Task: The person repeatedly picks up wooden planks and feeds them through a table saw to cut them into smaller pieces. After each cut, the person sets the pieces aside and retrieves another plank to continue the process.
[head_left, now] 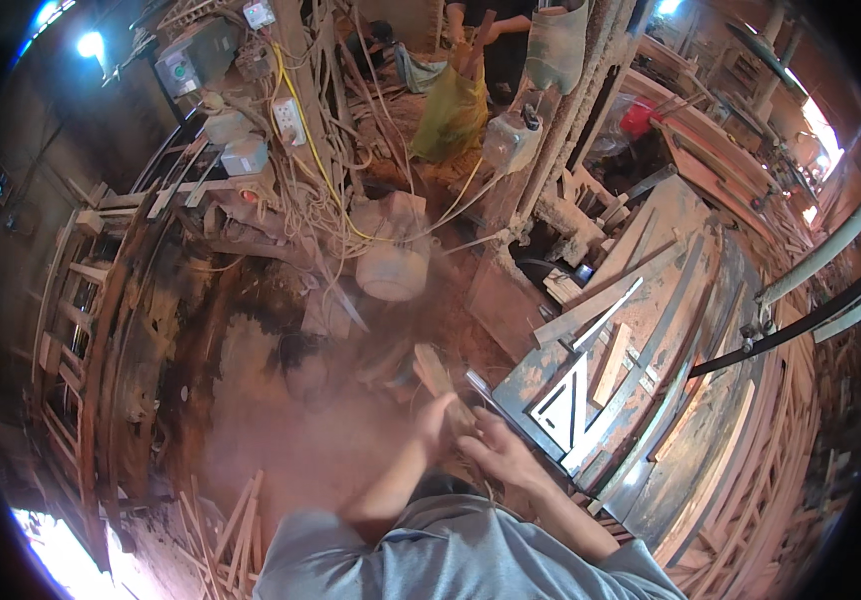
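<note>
A short piece of wood (pixel 433 368) points away from me in the middle of the view. Its near part lies between my hands. My left hand (pixel 437 418) is closed round its left side. Just to the right and nearer, my right hand (pixel 496 450) grips its lower end with the fingers curled. A metal edge (pixel 486 388) of the worktable is close beside the wood on the right. Pale dust blurs the air left of my hands, and whatever the far tip of the wood touches is hard to make out.
On the right a metal worktable (pixel 686 215) carries a white triangular piece (pixel 561 408) and wooden strips (pixel 611 365). Wires hang by a dusty round machine part (pixel 391 270). Loose sticks (pixel 241 530) lean at lower left. Beyond, a person holds a yellow sack (pixel 453 112).
</note>
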Tool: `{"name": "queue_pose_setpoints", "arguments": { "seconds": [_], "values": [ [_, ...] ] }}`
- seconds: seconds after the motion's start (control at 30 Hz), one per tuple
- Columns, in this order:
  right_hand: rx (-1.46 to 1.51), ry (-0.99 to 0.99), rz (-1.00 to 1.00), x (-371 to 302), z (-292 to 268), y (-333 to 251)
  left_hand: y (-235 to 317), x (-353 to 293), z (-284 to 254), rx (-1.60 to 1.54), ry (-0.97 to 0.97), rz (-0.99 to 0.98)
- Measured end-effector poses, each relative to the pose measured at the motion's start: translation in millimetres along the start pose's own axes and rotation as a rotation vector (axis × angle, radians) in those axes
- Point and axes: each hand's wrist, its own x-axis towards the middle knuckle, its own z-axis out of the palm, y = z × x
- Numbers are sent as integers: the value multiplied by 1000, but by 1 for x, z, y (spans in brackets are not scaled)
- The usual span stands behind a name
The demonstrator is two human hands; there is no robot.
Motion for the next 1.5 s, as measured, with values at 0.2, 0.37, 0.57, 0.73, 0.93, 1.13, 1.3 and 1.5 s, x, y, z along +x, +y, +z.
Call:
{"name": "queue_pose_setpoints", "arguments": {
  "seconds": [0.2,0.37,0.57,0.73,0.93,1.13,1.3,1.5],
  "values": [
    [125,361,253,-73,-59,1,224,166,70,304,-115,416],
    [250,521,404,-133,-48,42,370,172,215,79,-25,594],
    [-47,628,308,-155,-36,54,242,144,165,60,-510,386],
    [-239,1038,234,-187,-77,101,80,82,119,144,-370,101],
    [-258,1429,259,-218,-162,186,32,53,110,401,-518,143],
    [-39,1598,320,-187,-350,269,-16,4,156,699,-701,242],
    [-305,1664,466,-127,-488,289,-118,-61,190,761,-654,303],
    [-476,1510,574,-96,-533,276,-204,-120,197,925,-552,232]
  ]
}}
